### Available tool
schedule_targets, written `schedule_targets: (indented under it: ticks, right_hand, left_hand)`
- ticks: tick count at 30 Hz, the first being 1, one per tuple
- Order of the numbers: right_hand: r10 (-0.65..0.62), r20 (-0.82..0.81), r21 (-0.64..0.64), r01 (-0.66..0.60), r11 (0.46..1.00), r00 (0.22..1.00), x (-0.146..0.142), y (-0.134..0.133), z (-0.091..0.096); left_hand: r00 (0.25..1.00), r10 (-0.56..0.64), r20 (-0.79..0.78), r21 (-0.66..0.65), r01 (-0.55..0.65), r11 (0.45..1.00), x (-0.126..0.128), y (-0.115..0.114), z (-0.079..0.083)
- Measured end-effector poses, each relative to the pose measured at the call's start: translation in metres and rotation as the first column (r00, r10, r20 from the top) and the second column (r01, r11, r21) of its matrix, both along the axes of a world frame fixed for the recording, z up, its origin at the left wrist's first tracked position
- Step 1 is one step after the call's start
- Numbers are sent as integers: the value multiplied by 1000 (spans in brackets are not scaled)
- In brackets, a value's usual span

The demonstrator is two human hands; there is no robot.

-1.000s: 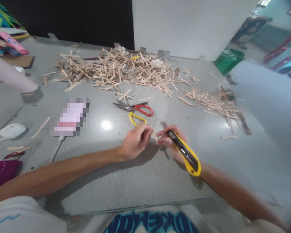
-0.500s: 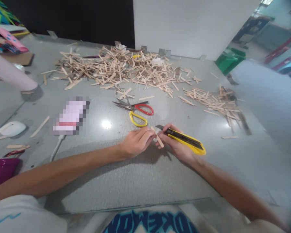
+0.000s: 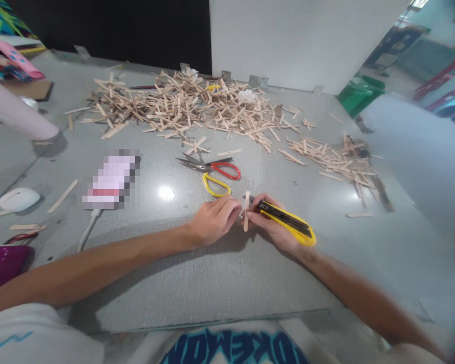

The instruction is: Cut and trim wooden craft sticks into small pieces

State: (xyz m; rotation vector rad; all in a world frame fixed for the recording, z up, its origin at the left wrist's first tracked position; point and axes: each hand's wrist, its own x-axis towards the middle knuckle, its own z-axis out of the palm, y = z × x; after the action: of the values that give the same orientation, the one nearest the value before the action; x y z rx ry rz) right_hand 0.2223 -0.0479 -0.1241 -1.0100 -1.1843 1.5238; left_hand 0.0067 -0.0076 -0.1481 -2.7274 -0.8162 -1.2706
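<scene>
My right hand (image 3: 271, 220) is closed around a yellow utility knife (image 3: 288, 222), its blade pointing left. The thumb and fingertips of that same hand also pinch a short popsicle stick (image 3: 246, 202), which stands nearly upright in the view. Just left of the stick, my left hand (image 3: 216, 220) has its fingers curled together in a pinch. A tiny pale bit shows at its fingertips, too small to name. Beyond my hands lie open scissors (image 3: 216, 174) with one red and one yellow handle.
A large heap of wooden sticks (image 3: 189, 108) spreads along the back, with a smaller pile (image 3: 333, 159) at right. On the left are a blurred-out phone (image 3: 111, 177) on a cable, a white mouse (image 3: 18, 199) and a purple device (image 3: 7, 265). A green bin (image 3: 360, 93) stands beyond.
The popsicle stick has turned from slanted to nearly upright, now held at my right fingertips. My left fingertips have drawn slightly away from it. The knife has shifted a little left.
</scene>
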Motion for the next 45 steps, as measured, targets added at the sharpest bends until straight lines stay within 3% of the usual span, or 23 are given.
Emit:
schedule_targets:
  ticks: [4, 7, 11, 16, 24, 32, 36, 40, 42, 45]
  right_hand:
    - [-30, 84, 42, 26, 999, 996, 2, 2, -3]
    - [-111, 195, 148, 82, 986, 975, 3, 4, -9]
    - [-276, 338, 350, 152, 924, 900, 6, 5, -17]
    - [-387, 497, 527, 85, 846, 777, 6, 0, -18]
    - [-333, 525, 539, -3, 842, 783, 5, -9, -22]
    - [-324, 538, 549, -32, 835, 778, 2, -8, -17]
    - [-362, 547, 560, -8, 828, 755, 1, -10, -20]
    - [-431, 524, 610, 31, 792, 735, 1, -10, -22]
    - [-454, 516, 619, 51, 784, 726, 0, -8, -21]
    - [-439, 528, 606, 39, 794, 727, 0, -8, -20]
  left_hand:
    - [998, 63, 9, -80, -63, 995, -1, 1, 0]
    - [996, 76, -40, -97, -79, 992, -2, 2, 0]
    - [988, 93, -125, -73, -102, 992, -2, 3, 0]
    - [988, 109, -110, -59, -115, 992, -1, 1, -3]
    - [996, 8, -84, 90, -1, 996, -7, -2, 1]
    - [999, 13, -48, 123, -7, 992, -2, -2, 0]
    - [1000, 12, 8, -26, -12, 1000, 0, -5, -2]
    - [976, 18, 218, -278, 45, 959, 4, -8, -1]
    - [953, 112, 282, -433, 23, 901, 6, -9, 2]
    - [946, 179, 269, -658, 45, 752, 7, -9, 9]
